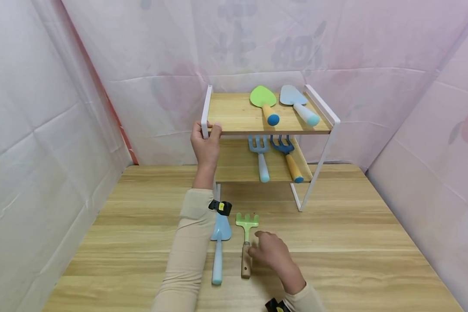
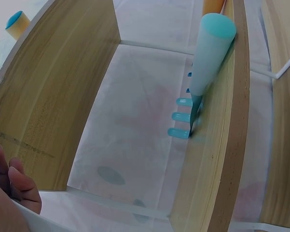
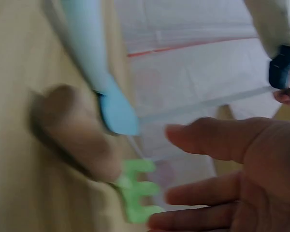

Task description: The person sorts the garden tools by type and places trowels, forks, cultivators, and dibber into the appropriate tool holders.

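My left hand [image 1: 206,138] grips the front left corner of the white frame [image 1: 205,113] of a two-tier wooden rack; its fingers [image 2: 15,182] show beside the frame in the left wrist view. My right hand [image 1: 266,249] hovers with relaxed fingers [image 3: 210,140] beside the wooden handle of a green rake [image 1: 246,242] lying on the table, holding nothing. The rake's green tines [image 3: 135,191] are blurred in the right wrist view. A light blue trowel [image 1: 219,247] lies just left of the rake, partly under my left sleeve.
The top shelf [image 1: 234,113] carries a green trowel [image 1: 264,103] and a grey-blue trowel [image 1: 298,104]. On the lower shelf [image 1: 234,167] lie a light blue fork [image 1: 260,156] and a dark blue fork [image 1: 288,157]. White sheeting walls surround the wooden table [image 1: 355,242].
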Demonstrator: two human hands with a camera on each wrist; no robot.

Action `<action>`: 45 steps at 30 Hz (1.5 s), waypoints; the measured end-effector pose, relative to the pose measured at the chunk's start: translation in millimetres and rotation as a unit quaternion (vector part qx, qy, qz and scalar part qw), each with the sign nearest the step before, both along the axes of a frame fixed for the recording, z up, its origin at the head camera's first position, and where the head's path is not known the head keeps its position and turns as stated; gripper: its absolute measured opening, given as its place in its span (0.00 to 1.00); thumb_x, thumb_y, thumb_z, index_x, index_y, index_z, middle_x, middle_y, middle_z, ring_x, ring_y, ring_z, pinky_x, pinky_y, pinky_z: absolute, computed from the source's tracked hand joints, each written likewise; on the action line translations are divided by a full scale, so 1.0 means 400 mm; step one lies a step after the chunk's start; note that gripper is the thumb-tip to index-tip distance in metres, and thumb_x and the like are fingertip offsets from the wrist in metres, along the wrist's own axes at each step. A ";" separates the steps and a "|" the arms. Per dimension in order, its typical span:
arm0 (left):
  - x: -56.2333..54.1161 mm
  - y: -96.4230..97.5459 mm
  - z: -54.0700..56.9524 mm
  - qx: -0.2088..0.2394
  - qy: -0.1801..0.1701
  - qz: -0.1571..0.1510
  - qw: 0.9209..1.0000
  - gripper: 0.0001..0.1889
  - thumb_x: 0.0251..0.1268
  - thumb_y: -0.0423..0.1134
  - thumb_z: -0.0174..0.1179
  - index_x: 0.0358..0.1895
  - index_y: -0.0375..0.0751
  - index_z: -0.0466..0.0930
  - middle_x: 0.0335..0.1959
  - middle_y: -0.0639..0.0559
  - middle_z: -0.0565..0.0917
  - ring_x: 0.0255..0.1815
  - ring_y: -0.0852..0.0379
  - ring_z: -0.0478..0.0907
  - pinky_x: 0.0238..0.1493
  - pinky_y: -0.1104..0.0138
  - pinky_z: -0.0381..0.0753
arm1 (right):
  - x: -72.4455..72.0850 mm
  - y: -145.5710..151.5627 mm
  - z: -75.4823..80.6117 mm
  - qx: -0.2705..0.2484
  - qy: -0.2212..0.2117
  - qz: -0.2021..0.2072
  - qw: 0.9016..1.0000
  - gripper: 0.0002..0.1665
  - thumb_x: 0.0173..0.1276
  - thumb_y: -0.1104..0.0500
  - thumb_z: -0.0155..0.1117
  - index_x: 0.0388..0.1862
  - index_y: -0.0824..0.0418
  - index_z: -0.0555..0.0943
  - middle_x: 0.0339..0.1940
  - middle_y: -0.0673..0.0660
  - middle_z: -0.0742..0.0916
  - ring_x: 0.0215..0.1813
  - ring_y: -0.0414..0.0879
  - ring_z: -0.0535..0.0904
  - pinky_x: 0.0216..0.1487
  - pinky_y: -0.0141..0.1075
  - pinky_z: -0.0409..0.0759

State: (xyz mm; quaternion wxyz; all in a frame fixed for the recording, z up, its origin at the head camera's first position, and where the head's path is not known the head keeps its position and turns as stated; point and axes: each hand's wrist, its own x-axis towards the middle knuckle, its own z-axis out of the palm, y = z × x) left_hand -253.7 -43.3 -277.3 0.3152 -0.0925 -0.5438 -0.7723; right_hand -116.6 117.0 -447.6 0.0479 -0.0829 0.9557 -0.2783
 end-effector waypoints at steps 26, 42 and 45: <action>-0.056 -0.003 -0.043 0.008 0.015 0.009 1.000 0.09 0.54 0.29 0.57 0.28 0.46 0.67 0.18 0.55 0.69 0.19 0.63 0.67 0.22 0.72 0.66 | 0.019 -0.063 -0.099 -0.011 -0.003 -0.074 0.997 0.23 0.43 0.53 0.74 0.31 0.64 0.73 0.19 0.52 0.74 0.21 0.45 0.70 0.19 0.39 0.69; -0.004 -0.001 -0.003 0.012 0.011 -0.015 1.000 0.10 0.56 0.25 0.54 0.27 0.44 0.66 0.17 0.56 0.70 0.18 0.64 0.67 0.21 0.73 0.64 | 0.024 -0.026 -0.080 -0.008 0.038 -0.138 0.990 0.10 0.53 0.59 0.61 0.18 0.58 0.71 0.17 0.53 0.71 0.19 0.48 0.67 0.17 0.41 0.65; -0.001 -0.002 -0.001 0.009 0.009 -0.016 1.000 0.10 0.56 0.26 0.54 0.28 0.44 0.66 0.17 0.56 0.71 0.18 0.64 0.67 0.21 0.73 0.64 | 0.021 -0.008 -0.069 -0.024 0.057 -0.153 0.986 0.07 0.49 0.61 0.63 0.26 0.64 0.79 0.22 0.55 0.75 0.22 0.48 0.71 0.18 0.42 0.69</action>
